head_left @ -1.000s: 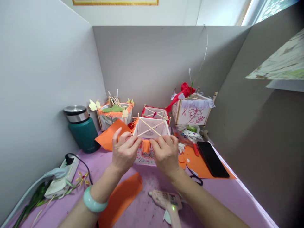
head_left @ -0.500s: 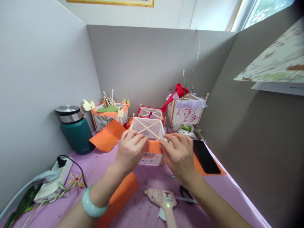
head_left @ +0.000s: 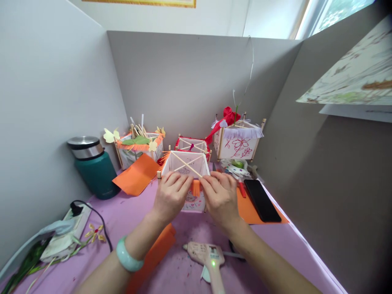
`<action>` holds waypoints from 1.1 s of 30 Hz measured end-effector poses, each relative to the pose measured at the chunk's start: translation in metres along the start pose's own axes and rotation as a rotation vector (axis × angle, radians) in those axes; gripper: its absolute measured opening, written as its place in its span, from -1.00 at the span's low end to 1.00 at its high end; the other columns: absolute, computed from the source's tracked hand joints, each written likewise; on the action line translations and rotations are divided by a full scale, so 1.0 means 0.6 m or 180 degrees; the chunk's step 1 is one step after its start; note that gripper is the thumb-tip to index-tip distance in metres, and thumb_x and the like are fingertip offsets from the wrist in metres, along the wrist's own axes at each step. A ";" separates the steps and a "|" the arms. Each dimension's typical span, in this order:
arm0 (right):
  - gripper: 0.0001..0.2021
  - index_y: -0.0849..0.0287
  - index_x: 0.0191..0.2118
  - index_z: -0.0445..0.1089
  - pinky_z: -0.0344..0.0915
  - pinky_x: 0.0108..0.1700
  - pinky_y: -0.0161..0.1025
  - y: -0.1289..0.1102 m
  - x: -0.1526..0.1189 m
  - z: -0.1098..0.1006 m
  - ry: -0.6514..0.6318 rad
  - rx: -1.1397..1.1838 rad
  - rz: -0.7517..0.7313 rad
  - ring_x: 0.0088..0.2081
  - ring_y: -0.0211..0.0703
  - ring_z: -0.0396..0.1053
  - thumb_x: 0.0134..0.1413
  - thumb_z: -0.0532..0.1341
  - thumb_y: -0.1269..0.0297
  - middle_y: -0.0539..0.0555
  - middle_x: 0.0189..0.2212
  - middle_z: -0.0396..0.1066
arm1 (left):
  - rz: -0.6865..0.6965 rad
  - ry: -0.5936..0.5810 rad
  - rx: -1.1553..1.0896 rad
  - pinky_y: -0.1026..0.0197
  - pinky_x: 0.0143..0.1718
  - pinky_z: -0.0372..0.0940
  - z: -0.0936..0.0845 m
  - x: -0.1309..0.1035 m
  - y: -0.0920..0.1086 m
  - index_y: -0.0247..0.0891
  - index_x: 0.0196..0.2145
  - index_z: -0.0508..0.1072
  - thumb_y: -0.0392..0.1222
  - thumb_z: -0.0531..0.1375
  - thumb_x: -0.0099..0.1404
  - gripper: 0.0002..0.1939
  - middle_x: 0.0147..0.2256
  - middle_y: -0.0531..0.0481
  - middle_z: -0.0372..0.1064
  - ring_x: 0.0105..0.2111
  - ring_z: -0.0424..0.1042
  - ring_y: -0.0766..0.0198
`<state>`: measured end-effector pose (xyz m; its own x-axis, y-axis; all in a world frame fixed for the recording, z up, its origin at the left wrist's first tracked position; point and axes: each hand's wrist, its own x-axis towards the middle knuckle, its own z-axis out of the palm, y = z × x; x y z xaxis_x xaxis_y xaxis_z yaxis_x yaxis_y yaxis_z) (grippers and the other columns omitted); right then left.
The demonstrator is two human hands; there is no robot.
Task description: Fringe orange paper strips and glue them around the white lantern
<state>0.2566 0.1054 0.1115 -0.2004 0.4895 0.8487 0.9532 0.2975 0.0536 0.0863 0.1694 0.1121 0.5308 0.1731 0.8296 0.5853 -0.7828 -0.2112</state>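
A white paper lantern (head_left: pixel 195 205) with a stick frame and crossed sticks on top stands in front of me, a pink drawing on its near panel. An orange paper fringe (head_left: pixel 196 188) hangs over its near top edge, partly covered by my fingers. My left hand (head_left: pixel 172 196) pinches the left part of that edge, fingers curled over the fringe. Close beside it, my right hand (head_left: pixel 220 198) pinches the fringe at the right corner. More orange fringe shows along the lantern's left side. A pale pink glue gun (head_left: pixel 203 254) with a lit green light lies nearer to me.
Behind stand a red-trimmed lantern (head_left: pixel 200 143), an orange-trimmed one (head_left: pixel 124 157) holding sticks, and a lilac-fringed one (head_left: pixel 240 147). A teal bottle (head_left: pixel 94 173) and power strip (head_left: pixel 63 241) are left, a black phone (head_left: pixel 262 201) right. Orange paper (head_left: pixel 137 174) lies about.
Both hands have come down flatter onto the lantern's near edge, the right one shifting left, and they now cover more of the orange fringe. A red object beside the phone has come into view.
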 end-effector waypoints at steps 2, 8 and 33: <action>-0.67 0.26 0.06 0.33 0.07 0.13 0.05 -0.001 -0.002 -0.016 -0.0040 0.0015 -0.0037 0.04 0.03 0.27 0.17 0.12 0.47 0.17 -0.09 0.48 | -0.0034 0.0125 -0.0068 0.00 -0.04 0.28 -0.006 -0.018 0.005 -0.31 0.08 0.32 -0.39 0.12 0.26 -0.59 0.00 -0.25 0.41 -0.04 0.38 0.05; -0.61 0.33 0.14 0.24 -0.02 0.23 0.18 -0.025 -0.038 -0.010 -0.0151 -0.0119 -0.0477 0.25 0.09 0.05 0.21 0.10 0.38 0.30 0.17 0.23 | 0.0011 -0.0192 0.0082 -0.15 0.14 0.16 -0.023 -0.075 0.010 -0.41 0.16 0.21 -0.38 0.13 0.24 -0.49 0.15 -0.38 0.22 0.21 0.11 -0.07; -0.77 0.20 -0.22 0.47 0.33 -0.24 -0.15 -0.054 -0.081 -0.016 -0.0769 0.2328 0.2091 -0.31 -0.08 0.44 0.16 0.16 0.17 0.15 -0.32 0.52 | -0.3903 -0.0080 -0.2352 0.24 -0.44 0.30 -0.062 -0.064 0.006 -0.31 -0.34 0.48 0.05 0.17 0.21 -0.67 -0.52 0.00 0.41 -0.52 0.39 0.28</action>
<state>0.2378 0.0641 0.0736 0.1964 0.8656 0.4607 0.5351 0.2991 -0.7901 0.0451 0.1379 0.0990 -0.0525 0.9594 0.2770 0.2303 -0.2583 0.9382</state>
